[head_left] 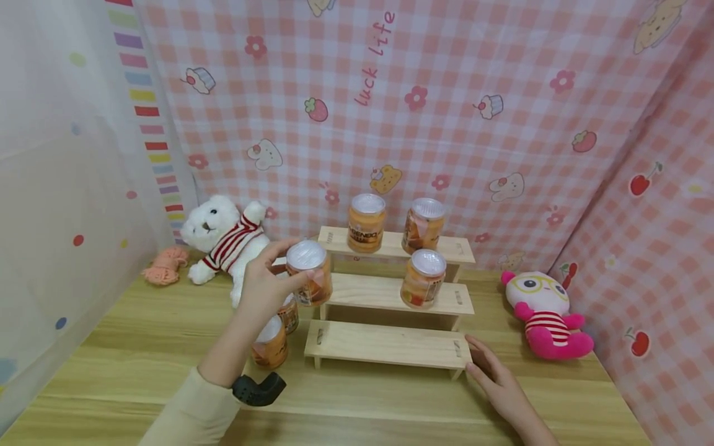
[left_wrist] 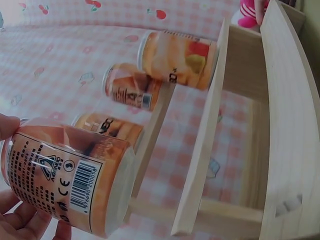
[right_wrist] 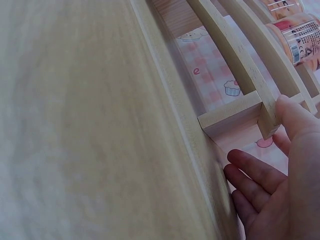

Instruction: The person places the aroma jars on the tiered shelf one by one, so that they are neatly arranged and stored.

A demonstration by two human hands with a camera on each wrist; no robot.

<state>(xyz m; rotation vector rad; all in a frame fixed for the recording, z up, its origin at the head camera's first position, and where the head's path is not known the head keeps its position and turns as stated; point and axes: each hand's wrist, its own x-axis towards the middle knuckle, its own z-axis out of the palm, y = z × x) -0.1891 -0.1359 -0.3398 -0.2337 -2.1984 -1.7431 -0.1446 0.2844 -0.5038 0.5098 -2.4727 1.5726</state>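
Note:
My left hand (head_left: 266,282) grips an orange can (head_left: 309,275) with a clear plastic lid, thumb on the near side. The can is upright at the left end of the middle tier, and its barcode label (left_wrist: 86,186) shows in the left wrist view. My right hand (head_left: 499,387) rests against the right end of the wooden three-tier rack (head_left: 385,342), thumb (right_wrist: 292,112) on the board's edge and the other fingers loosely bent. Two like cans, one at left (head_left: 366,224) and one at right (head_left: 425,226), stand on the top tier; another can (head_left: 423,280) stands mid-tier right.
Two more cans, a front one (head_left: 270,344) and a partly hidden one (head_left: 289,314), stand on the table left of the rack. A white teddy bear (head_left: 237,238) and peach yarn (head_left: 166,266) lie back left. A pink plush toy (head_left: 549,319) sits at the right.

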